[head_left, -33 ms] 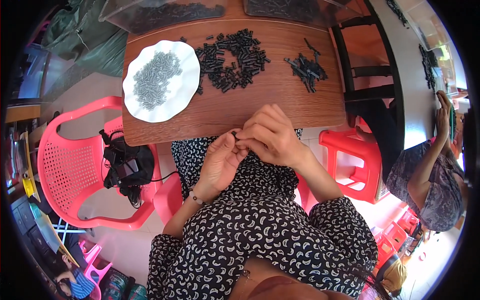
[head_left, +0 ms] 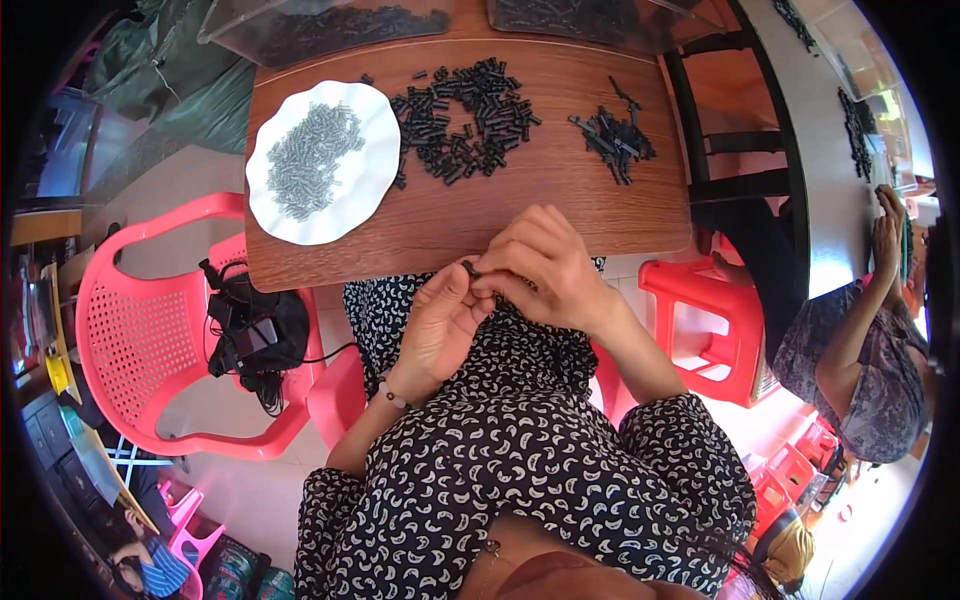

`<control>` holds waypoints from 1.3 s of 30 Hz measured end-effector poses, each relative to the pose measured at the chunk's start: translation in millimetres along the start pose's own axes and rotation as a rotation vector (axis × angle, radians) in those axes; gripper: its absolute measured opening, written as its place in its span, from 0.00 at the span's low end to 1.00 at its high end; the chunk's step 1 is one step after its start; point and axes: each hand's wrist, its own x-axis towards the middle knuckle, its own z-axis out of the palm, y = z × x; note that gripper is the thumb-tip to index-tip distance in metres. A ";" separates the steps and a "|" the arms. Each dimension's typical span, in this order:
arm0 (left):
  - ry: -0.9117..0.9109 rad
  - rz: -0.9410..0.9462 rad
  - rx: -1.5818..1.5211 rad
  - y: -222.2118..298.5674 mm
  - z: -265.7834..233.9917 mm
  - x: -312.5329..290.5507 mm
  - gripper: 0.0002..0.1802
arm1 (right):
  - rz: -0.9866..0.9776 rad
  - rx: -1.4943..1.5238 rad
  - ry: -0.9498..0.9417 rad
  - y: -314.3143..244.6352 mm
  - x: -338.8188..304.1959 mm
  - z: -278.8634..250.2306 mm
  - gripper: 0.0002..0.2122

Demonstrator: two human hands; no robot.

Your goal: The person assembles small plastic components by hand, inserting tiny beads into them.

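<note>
Just off the table's near edge, my left hand and my right hand meet fingertip to fingertip. Between them is a small black plastic piece, mostly covered by the fingers. Both hands are closed in a pinch on it. Beyond them on the brown wooden table lies a loose pile of short black tubular pieces. A white wavy-rimmed plate at the left bears a heap of small clear or silvery pieces. Toward the right sits a smaller pile of thin black parts.
Two clear bins with black pieces stand along the table's far edge. A pink chair at the left holds a black bag with cables. A red stool is at the right. Another person works at a table farther right.
My right fingers have shifted very slightly, and the black piece shows a little more between the fingertips. The piles and plate have not moved.
</note>
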 end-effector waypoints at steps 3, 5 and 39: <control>0.089 -0.007 -0.021 4.2 0.2 2.0 0.13 | 0.112 0.014 0.001 16.6 6.5 -9.9 0.09; 0.123 -0.006 -0.033 6.4 1.0 1.8 0.13 | 0.201 -0.060 0.043 34.3 8.0 -13.3 0.09; 0.146 -0.052 -0.092 8.8 1.5 3.2 0.14 | 0.318 -0.359 -0.039 62.4 28.2 -5.1 0.08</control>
